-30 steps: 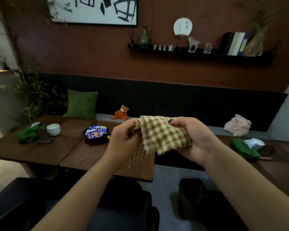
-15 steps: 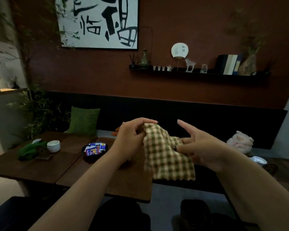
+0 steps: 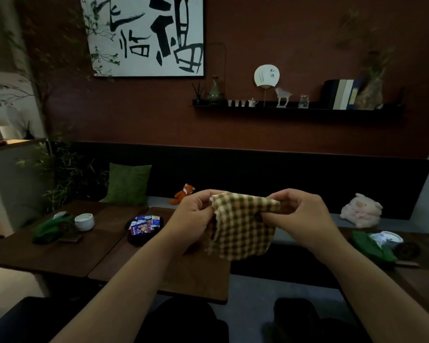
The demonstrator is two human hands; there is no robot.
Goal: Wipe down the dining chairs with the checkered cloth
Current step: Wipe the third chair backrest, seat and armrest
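A green, orange and cream checkered cloth (image 3: 243, 226) hangs in the air in front of me, stretched between both hands. My left hand (image 3: 191, 216) pinches its upper left corner. My right hand (image 3: 300, 214) pinches the upper right corner with thumb and fingers. The lower part of the cloth dangles free above a dark wooden table (image 3: 196, 276). Dark chairs (image 3: 188, 323) sit low in the frame, just below my forearms, their shapes hard to make out in the dim light.
A second table (image 3: 47, 253) at left carries a green cloth and a white bowl (image 3: 84, 221); a black dish of snack packets (image 3: 144, 226) sits nearby. A dark bench (image 3: 258, 177) holds a green cushion, fox toy and pig plush (image 3: 360, 210). Another table (image 3: 426, 268) stands at right.
My right hand, open half a second ago, has closed on the cloth's right corner, and the cloth is now spread wide between both hands. The camera has tilted upward.
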